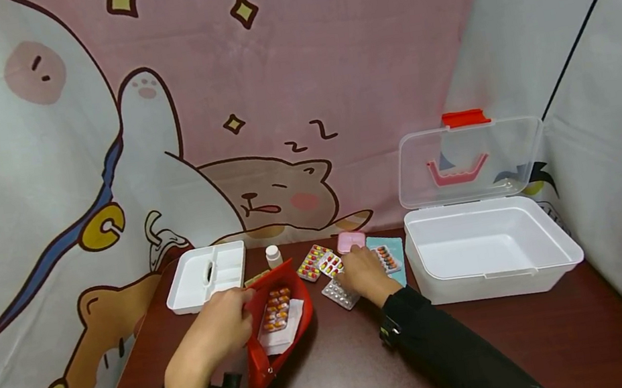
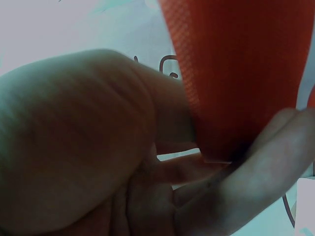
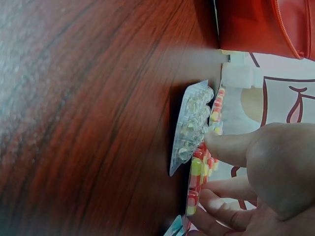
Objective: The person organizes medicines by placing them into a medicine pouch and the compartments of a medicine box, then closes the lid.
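Observation:
My left hand (image 1: 214, 335) grips the upper left edge of a red zip pouch (image 1: 258, 368), which stands with its mouth spread. Inside lie a blister pack of orange capsules (image 1: 276, 310) and a white packet (image 1: 276, 340). Over the medicines to the right, my right hand (image 1: 363, 272) pinches a blister pack of red-and-yellow capsules (image 3: 195, 172) between thumb and fingers, low over the table. Beside its thumb is a clear-bubbled silver blister pack (image 3: 192, 123). More capsule packs (image 1: 313, 263) lie just left of this hand. The left fingertips are partly hidden by the pouch.
Behind the pouch stands a white bottle (image 1: 274, 256), with a white compartment case (image 1: 208, 298) to its left. A pink case (image 1: 350, 240) and a light-blue packet (image 1: 395, 247) lie near my right hand. At right, a white box (image 1: 490, 284) has its clear lid (image 1: 470, 155) raised.

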A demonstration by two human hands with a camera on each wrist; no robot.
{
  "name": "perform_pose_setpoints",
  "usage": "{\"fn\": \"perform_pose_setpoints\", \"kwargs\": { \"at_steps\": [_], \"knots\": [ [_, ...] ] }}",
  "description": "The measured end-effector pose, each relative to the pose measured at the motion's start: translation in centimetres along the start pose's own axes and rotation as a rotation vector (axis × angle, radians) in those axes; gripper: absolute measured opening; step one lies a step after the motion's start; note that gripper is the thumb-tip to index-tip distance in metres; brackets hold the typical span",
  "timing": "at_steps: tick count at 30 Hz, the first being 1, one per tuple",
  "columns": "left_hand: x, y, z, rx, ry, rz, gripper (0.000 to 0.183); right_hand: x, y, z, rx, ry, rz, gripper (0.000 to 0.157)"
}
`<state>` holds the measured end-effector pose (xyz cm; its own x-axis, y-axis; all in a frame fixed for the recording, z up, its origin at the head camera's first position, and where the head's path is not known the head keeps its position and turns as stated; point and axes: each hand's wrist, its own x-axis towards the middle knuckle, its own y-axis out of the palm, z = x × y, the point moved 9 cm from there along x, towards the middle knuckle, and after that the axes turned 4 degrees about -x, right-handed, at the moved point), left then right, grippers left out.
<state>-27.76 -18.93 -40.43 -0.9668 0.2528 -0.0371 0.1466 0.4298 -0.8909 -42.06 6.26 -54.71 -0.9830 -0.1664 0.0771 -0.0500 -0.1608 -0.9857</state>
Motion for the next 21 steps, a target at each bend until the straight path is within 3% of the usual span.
{"fn": "perform_pose_setpoints", "kwargs": {
  "at_steps": [4,8,11,17,21],
  "knots": [
    [0.0,0.1,0.2,-0.010,-0.017,0.006,0.042,0.8,1.7,-0.9,0.037,0.012,-0.016,0.041],
    [-0.1,0.1,0.2,-0.011,-0.016,0.004,0.042,0.4,1.1,-0.7,0.072,0.034,-0.008,0.050],
    [-0.1,0.1,0.2,-0.008,-0.013,0.000,0.042,-0.4,-0.4,0.0,0.069,0.043,0.015,0.051],
    [0.0,0.0,0.0,-0.011,-0.010,0.007,0.043,-0.3,-0.3,-0.2,0.086,0.027,-0.061,0.053],
    [-0.1,0.0,0.1,-0.012,-0.012,0.009,0.043,-1.4,-2.1,0.7,0.127,0.029,-0.042,0.057]
  ]
}}
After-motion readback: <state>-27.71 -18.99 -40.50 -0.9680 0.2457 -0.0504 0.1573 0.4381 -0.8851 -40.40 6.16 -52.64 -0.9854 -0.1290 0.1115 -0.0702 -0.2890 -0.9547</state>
